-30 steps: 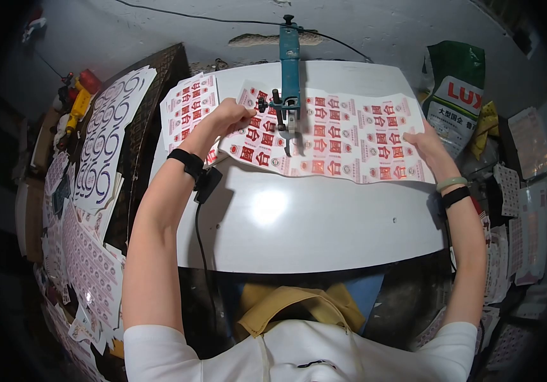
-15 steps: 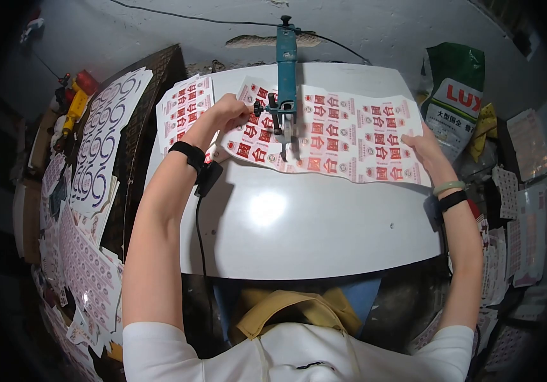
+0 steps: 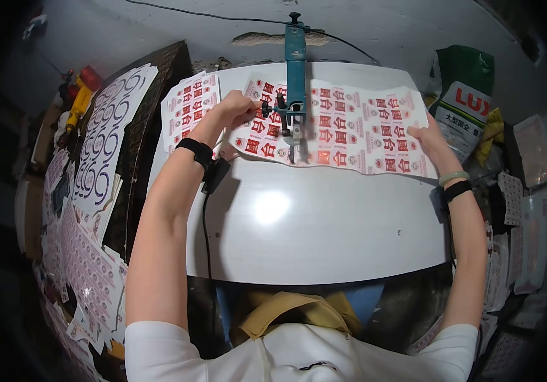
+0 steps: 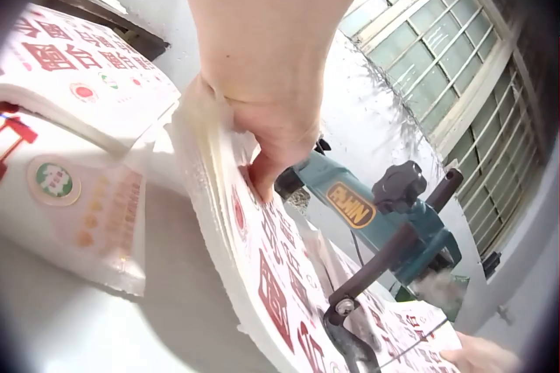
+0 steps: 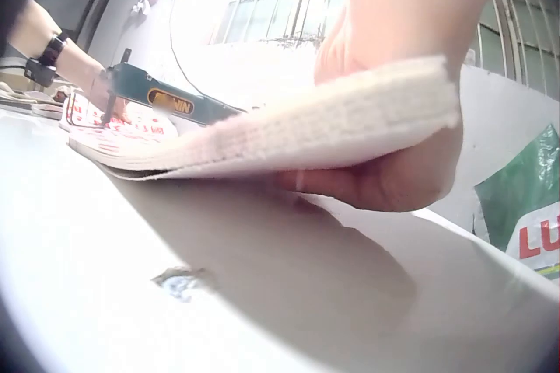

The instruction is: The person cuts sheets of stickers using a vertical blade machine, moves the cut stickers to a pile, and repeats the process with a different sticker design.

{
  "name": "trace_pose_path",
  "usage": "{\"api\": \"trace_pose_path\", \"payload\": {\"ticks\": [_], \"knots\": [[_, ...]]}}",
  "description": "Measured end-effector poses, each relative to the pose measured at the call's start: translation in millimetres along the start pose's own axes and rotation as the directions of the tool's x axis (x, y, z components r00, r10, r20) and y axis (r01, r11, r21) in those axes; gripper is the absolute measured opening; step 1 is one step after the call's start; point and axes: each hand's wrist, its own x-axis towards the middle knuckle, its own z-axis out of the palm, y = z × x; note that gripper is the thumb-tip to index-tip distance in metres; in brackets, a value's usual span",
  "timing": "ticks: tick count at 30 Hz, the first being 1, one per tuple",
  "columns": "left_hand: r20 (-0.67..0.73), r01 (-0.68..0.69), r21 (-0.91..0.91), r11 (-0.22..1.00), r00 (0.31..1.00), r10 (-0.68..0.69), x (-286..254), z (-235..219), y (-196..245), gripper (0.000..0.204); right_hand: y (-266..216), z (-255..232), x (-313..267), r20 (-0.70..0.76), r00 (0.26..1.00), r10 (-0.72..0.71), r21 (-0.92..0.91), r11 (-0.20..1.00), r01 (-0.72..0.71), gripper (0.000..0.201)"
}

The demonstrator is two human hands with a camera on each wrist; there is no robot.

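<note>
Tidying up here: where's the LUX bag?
In the head view, the green LUX bag is upper right, beside the white table, just beyond the right hand.

White smooth table (image 3: 311,242): placed before the pale plaster wall (image 3: 381,32).
Thick red-printed white paper stack (image 3: 375,121): held over the table's rear half, gripped at its left end by the left hand (image 3: 238,108), at its right end by the right hand (image 3: 431,141).
Teal metal machine arm (image 3: 295,60): extended from behind over the stack, between both hands.
Red-printed white paper pile (image 3: 189,105): set on the table, left of the stack.
Purple-printed white sheets (image 3: 109,127): spread left of the table.
Green-and-white plastic bag (image 3: 464,95): placed right of the table.
</note>
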Motion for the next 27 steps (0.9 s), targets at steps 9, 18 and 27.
{"api": "trace_pose_path", "payload": {"ticks": [9, 18, 27], "knots": [[-0.037, 0.022, -0.068, 0.997, 0.999, -0.025, -10, -4, -1, 0.028, -9, 13, 35, 0.023, 0.997, -0.074, -0.052, 0.996, 0.075, 0.056], [-0.016, 0.044, -0.068, 0.997, 0.999, -0.046, 4, -6, 4, 0.027, -10, 12, 56, 0.092, 0.990, -0.108, -0.019, 0.994, 0.110, 0.056], [-0.165, -0.091, -0.208, 0.974, 0.985, 0.057, 27, -12, 21, 0.015, -7, -8, 73, 0.013, 0.986, -0.168, -0.070, 0.983, 0.169, 0.057]]}}
